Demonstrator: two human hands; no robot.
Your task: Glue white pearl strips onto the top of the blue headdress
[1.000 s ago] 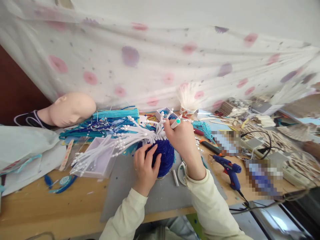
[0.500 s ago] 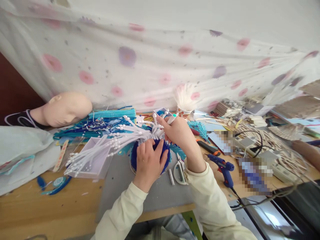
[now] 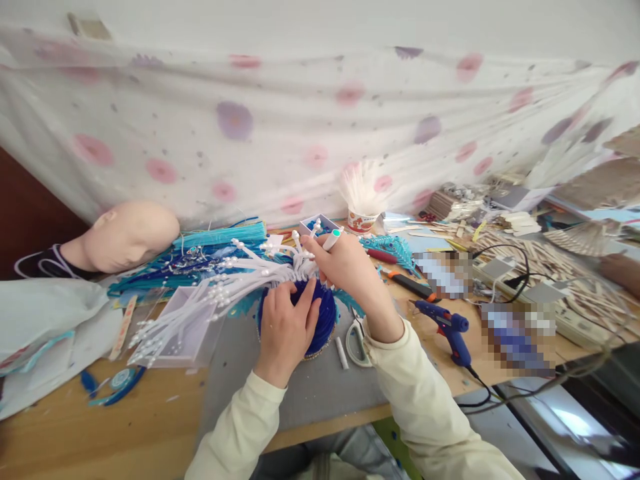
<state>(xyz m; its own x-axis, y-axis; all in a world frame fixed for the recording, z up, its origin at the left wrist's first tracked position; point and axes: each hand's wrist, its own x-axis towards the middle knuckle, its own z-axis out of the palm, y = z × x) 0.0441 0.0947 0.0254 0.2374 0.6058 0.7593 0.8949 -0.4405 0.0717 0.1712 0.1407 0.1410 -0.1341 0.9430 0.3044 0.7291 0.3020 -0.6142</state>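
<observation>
A round dark blue piece (image 3: 323,320) with a beaded rim lies on the grey mat (image 3: 320,393). White stems (image 3: 250,270) tipped with pearls fan leftward from its upper edge. My left hand (image 3: 286,327) rests on the blue piece, fingers spread and pressing near the stem bases. A white marker (image 3: 332,239) with a green end is gripped in my right hand (image 3: 347,267), directly over the stem bases; its tip is hidden. Beside the blue piece lie a white cap (image 3: 342,353) and scissors (image 3: 358,345).
At the left are a mannequin head (image 3: 133,233) and a pale tray (image 3: 187,333) under the stems. A blue glue gun (image 3: 450,327), an orange-black cutter (image 3: 410,285) and power strips (image 3: 565,320) lie right. Another person's hand (image 3: 620,270) shows far right.
The camera view has shifted a little. My left fingers have slid slightly over the blue piece, uncovering more of its right side. My right hand still grips the marker at the stems.
</observation>
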